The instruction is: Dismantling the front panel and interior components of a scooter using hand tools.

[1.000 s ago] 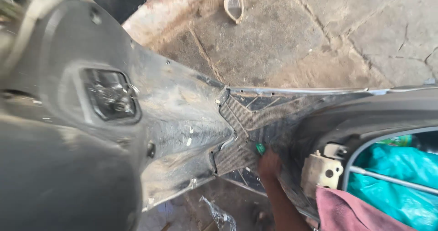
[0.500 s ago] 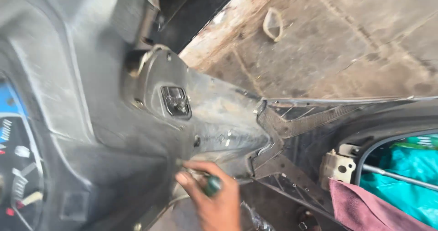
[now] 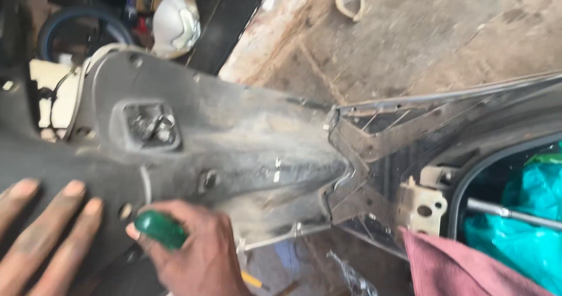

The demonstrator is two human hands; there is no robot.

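Right hand [image 3: 199, 255], fingers clamped on green-handled screwdriver [image 3: 161, 229], is working dusty grey plastic scooter panel [image 3: 234, 144]; left hand [image 3: 41, 231], fingers apart, is bracing. Tip hidden; slipping could gouge plastic.

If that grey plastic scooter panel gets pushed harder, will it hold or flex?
The grey plastic scooter panel is thin moulded shell, so it likely flexes slightly. Its dusty surface may let the left hand slide. The right hand grips a green-handled tool against it; hard levering might crack it.

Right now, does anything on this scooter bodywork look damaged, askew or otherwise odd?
The grey scooter panel is dusty and scuffed, and an open hole shows beside the right hand, which grips a green-handled tool. The left hand lies flat on it. No clear breakage; the picture is blurred.
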